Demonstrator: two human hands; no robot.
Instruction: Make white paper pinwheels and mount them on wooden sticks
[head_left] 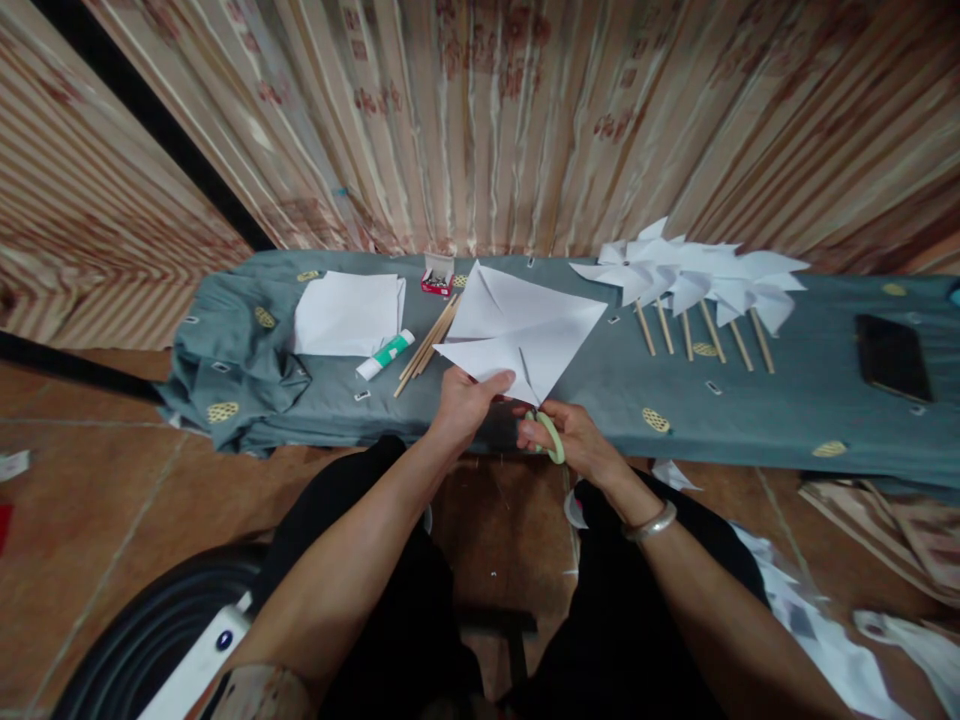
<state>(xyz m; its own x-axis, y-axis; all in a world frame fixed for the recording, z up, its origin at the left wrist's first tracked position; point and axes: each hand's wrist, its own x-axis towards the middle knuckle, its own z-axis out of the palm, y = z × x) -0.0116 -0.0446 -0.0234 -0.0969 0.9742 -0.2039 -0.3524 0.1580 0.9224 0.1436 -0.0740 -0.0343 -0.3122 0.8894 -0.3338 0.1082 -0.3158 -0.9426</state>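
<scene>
My left hand [466, 400] pinches the near edge of a folded white paper sheet [525, 325] held over the front of a low bench covered in grey-green cloth [787, 400]. My right hand [571, 438] is closed in the green handles of a pair of scissors [551, 435], whose blades reach into the paper's near corner. Both forearms come up from the bottom of the view.
On the cloth lie a stack of white paper [346, 312], a glue stick [385, 354], several wooden sticks [429, 344], a small red box [436, 276], several finished paper pinwheels [697, 275] and a black phone [892, 357]. Paper scraps [817, 620] litter the tiled floor.
</scene>
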